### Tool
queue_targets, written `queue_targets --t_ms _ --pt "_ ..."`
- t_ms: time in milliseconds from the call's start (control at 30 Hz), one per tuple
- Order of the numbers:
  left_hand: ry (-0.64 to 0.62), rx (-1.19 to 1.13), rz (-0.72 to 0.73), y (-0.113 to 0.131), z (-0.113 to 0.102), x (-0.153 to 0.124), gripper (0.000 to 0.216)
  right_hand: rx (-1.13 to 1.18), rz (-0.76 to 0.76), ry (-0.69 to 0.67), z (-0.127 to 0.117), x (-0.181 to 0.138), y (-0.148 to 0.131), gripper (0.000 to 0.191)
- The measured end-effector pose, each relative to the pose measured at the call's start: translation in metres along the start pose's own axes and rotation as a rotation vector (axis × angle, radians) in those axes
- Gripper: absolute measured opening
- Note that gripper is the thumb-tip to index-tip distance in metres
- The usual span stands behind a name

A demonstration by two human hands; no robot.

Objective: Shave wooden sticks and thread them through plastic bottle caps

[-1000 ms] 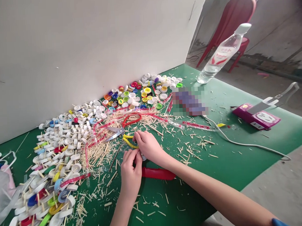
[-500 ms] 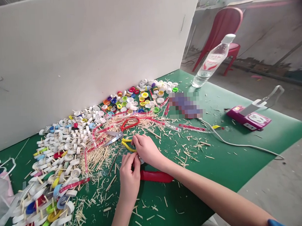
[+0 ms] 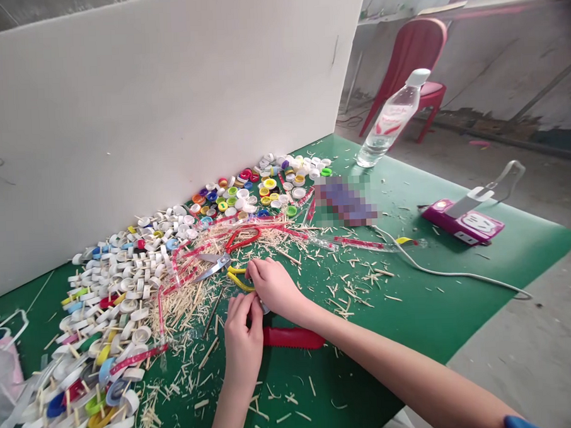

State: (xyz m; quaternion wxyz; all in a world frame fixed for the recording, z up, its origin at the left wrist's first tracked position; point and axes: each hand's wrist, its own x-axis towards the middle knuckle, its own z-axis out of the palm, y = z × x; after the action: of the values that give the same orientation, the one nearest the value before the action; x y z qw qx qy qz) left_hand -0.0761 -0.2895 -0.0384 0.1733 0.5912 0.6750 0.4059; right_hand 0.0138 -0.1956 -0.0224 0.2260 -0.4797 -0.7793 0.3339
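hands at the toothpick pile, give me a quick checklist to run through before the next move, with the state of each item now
1. Both hands in view: ok. Left hand and right hand meet fingertip to fingertip over the green table mat.
2. What the fingers pinch: cannot tell, too small and hidden.
3. Red-handled steel scissors clear of the hands: ok, lying in the wooden toothpick pile.
4. Yellow-handled tool: not ok, right at the right fingertips.
5. Red serrated plastic tool: not ok, under the right wrist.
6. Clear plastic water bottle: ok, capped, at the far edge.
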Motion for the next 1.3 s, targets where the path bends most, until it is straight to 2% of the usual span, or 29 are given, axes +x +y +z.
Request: queue_targets --t_ms 233,333,533,833,1033,1300 --pt "-0.030 -0.012 -0.036 0.005 -0.006 0.001 0.028 0.078 -0.002 0.013 0.000 0.000 0.000 0.035" --pt "-0.066 -0.069 -0.105 0.005 -0.013 0.001 0.028 0.154 -0.005 0.027 -0.004 -0.002 -0.001 0.038" --pt "-0.023 -0.148 -0.260 -0.004 -0.023 0.001 0.029 0.260 -0.020 0.033 -0.012 -0.007 -0.005 0.038" --pt "-0.023 -0.082 -0.252 -0.004 -0.025 0.002 0.029 0.256 -0.029 0.001 -0.016 -0.008 -0.008 0.041" --pt "-0.026 -0.065 -0.136 0.004 -0.020 0.001 0.025 0.120 -0.022 0.016 -0.008 -0.008 -0.014 0.045" --pt "0.014 -0.057 -0.098 0.005 -0.011 0.002 0.024 -0.012 -0.027 -0.020 -0.002 -0.004 -0.009 0.038"
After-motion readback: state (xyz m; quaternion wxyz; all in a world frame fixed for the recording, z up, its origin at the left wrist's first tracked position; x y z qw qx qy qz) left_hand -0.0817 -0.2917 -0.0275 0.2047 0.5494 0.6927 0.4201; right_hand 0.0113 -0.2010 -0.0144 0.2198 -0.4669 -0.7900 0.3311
